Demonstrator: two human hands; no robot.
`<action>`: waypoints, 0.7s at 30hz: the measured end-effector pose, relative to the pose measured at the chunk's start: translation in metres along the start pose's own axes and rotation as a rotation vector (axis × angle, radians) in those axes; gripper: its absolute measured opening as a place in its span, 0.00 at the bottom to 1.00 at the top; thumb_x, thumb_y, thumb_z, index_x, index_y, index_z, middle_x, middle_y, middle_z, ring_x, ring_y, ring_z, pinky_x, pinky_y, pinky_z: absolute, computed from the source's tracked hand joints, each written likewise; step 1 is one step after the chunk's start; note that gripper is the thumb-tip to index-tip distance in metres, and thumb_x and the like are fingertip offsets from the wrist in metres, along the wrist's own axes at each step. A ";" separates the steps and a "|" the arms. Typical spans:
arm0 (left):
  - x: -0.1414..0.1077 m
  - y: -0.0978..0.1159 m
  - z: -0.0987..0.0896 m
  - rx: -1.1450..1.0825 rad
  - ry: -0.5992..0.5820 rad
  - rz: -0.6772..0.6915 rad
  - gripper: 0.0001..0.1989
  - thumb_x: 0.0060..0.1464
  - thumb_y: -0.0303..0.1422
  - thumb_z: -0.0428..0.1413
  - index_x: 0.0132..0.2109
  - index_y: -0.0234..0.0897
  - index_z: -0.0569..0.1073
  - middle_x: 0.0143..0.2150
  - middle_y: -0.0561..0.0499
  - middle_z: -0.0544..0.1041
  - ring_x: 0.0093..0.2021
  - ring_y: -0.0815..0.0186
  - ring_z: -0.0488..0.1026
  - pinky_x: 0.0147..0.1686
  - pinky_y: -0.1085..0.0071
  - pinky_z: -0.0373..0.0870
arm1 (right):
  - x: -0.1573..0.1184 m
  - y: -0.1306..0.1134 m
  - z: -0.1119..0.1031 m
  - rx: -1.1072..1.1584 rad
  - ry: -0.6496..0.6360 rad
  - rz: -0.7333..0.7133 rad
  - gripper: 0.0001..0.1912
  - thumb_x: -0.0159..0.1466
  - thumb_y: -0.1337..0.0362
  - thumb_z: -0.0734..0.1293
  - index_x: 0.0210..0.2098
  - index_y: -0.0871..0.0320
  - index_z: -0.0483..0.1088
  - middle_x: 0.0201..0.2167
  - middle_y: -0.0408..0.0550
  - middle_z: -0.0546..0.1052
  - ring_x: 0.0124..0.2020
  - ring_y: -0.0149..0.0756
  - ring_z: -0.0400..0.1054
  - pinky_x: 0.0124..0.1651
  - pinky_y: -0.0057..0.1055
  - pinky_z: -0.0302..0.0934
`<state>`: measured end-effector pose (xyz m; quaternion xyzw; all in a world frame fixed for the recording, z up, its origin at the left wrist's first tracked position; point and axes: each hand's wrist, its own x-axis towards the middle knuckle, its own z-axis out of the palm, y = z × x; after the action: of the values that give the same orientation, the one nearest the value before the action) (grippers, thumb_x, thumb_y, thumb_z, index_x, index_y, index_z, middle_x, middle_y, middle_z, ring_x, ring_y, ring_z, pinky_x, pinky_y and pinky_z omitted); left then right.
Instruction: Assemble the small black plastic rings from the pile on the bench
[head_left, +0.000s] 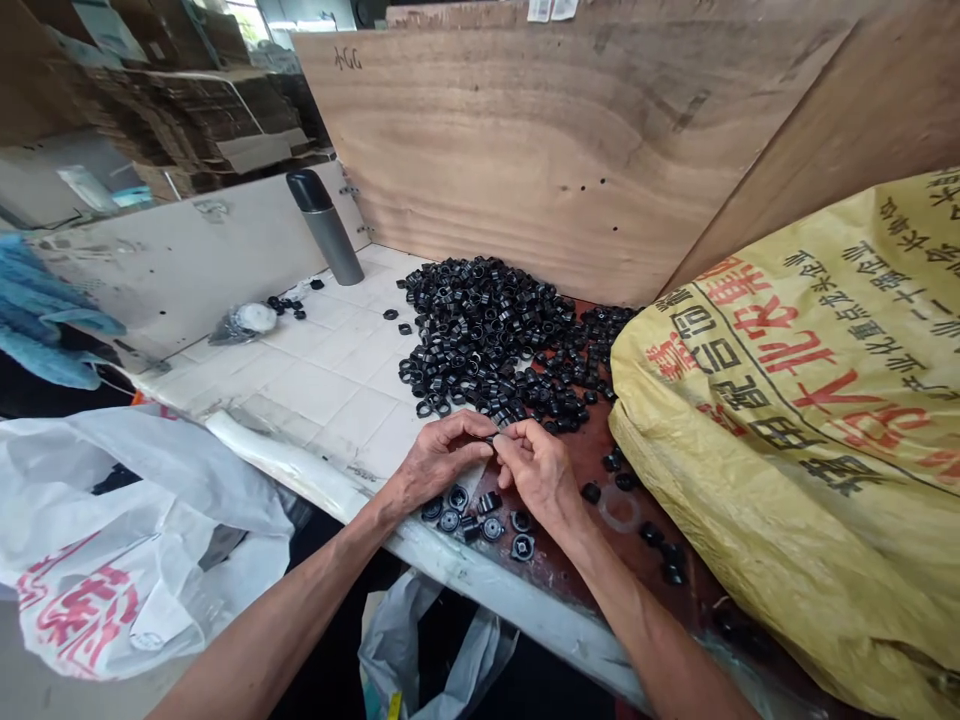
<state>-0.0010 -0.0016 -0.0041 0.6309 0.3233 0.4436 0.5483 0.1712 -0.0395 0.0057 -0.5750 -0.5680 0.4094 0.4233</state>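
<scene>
My left hand [441,455] and my right hand [536,468] meet over the front part of the table, fingertips pinched together. Between them is a small black plastic part [490,439], mostly covered by the fingers. Just beyond the hands rises a heap of black plastic rings [487,330]. Close in front of my wrists lie several round black caps [491,528], some with their ribbed inner side facing up. A few more black pieces [652,535] are scattered to the right of my right hand.
A yellow woven sack [787,430] leans in from the right. At the back stands a wooden board [562,150], with a grey thermos [330,230] at the left corner. A white plastic bag [150,540] hangs at the left; another bag [435,650] is below the table edge.
</scene>
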 end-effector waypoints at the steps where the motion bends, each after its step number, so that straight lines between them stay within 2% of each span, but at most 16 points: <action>1: 0.000 0.001 0.001 0.017 0.012 0.012 0.09 0.53 0.33 0.64 0.41 0.34 0.78 0.42 0.47 0.77 0.44 0.63 0.74 0.49 0.67 0.70 | 0.000 0.000 -0.001 0.023 -0.001 0.033 0.12 0.65 0.54 0.64 0.35 0.57 0.68 0.18 0.40 0.73 0.17 0.32 0.69 0.25 0.26 0.64; 2: 0.000 0.002 0.001 0.011 0.023 -0.003 0.09 0.54 0.33 0.64 0.41 0.34 0.78 0.41 0.47 0.77 0.43 0.64 0.74 0.48 0.67 0.71 | 0.000 0.000 -0.002 0.017 0.007 0.015 0.12 0.64 0.54 0.64 0.36 0.57 0.68 0.20 0.41 0.74 0.19 0.33 0.70 0.26 0.26 0.65; 6: 0.000 0.004 0.002 -0.089 0.006 -0.152 0.13 0.55 0.37 0.62 0.44 0.34 0.77 0.41 0.47 0.77 0.40 0.64 0.75 0.44 0.67 0.74 | -0.002 -0.001 -0.004 -0.135 0.040 -0.270 0.08 0.64 0.59 0.64 0.40 0.56 0.70 0.34 0.49 0.79 0.31 0.34 0.74 0.37 0.28 0.67; 8: -0.001 0.004 0.001 -0.076 -0.009 -0.133 0.13 0.55 0.37 0.63 0.44 0.34 0.77 0.43 0.46 0.77 0.42 0.63 0.75 0.46 0.66 0.73 | -0.003 -0.002 -0.003 -0.092 -0.001 -0.227 0.06 0.64 0.61 0.64 0.39 0.56 0.69 0.30 0.47 0.78 0.27 0.33 0.73 0.34 0.28 0.67; 11: -0.002 0.005 0.000 0.000 -0.025 -0.049 0.12 0.54 0.36 0.63 0.43 0.34 0.78 0.44 0.45 0.77 0.45 0.62 0.74 0.48 0.66 0.71 | -0.003 -0.003 -0.003 0.074 -0.068 -0.012 0.07 0.62 0.61 0.66 0.37 0.57 0.67 0.20 0.40 0.74 0.21 0.33 0.72 0.28 0.26 0.65; 13: -0.002 0.008 0.000 0.039 -0.080 -0.059 0.11 0.55 0.36 0.62 0.42 0.34 0.78 0.44 0.45 0.77 0.44 0.62 0.74 0.47 0.67 0.71 | -0.002 -0.004 -0.010 0.103 -0.102 0.062 0.09 0.61 0.58 0.67 0.34 0.57 0.67 0.18 0.39 0.73 0.20 0.33 0.71 0.26 0.26 0.64; 15: -0.002 0.014 0.000 0.076 -0.183 -0.121 0.11 0.56 0.37 0.61 0.42 0.34 0.78 0.43 0.45 0.78 0.42 0.62 0.75 0.43 0.68 0.72 | 0.001 -0.002 -0.025 0.022 -0.048 0.058 0.12 0.61 0.54 0.67 0.30 0.57 0.68 0.18 0.40 0.73 0.18 0.31 0.69 0.25 0.26 0.61; 18: -0.002 0.021 -0.001 0.192 -0.349 -0.155 0.11 0.56 0.38 0.60 0.36 0.34 0.79 0.38 0.46 0.78 0.37 0.64 0.74 0.39 0.70 0.71 | 0.009 0.006 -0.050 -0.191 0.164 0.006 0.15 0.61 0.53 0.67 0.26 0.56 0.68 0.19 0.41 0.73 0.19 0.31 0.66 0.24 0.26 0.59; 20: -0.001 0.020 -0.001 0.262 -0.360 -0.135 0.15 0.57 0.39 0.59 0.27 0.33 0.77 0.35 0.47 0.78 0.34 0.66 0.73 0.37 0.71 0.69 | 0.014 0.012 -0.061 -0.316 0.139 -0.010 0.10 0.57 0.57 0.69 0.28 0.57 0.69 0.22 0.42 0.74 0.22 0.33 0.68 0.28 0.28 0.61; 21: -0.001 0.018 0.000 0.278 -0.326 -0.138 0.17 0.57 0.40 0.59 0.26 0.32 0.75 0.33 0.48 0.77 0.32 0.67 0.73 0.35 0.72 0.68 | 0.016 0.015 -0.064 -0.382 0.101 -0.012 0.07 0.56 0.59 0.69 0.29 0.57 0.70 0.23 0.42 0.74 0.24 0.34 0.68 0.30 0.28 0.61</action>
<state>-0.0030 -0.0059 0.0135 0.7401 0.3309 0.2485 0.5301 0.2373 -0.0254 0.0108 -0.6612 -0.6168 0.2623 0.3368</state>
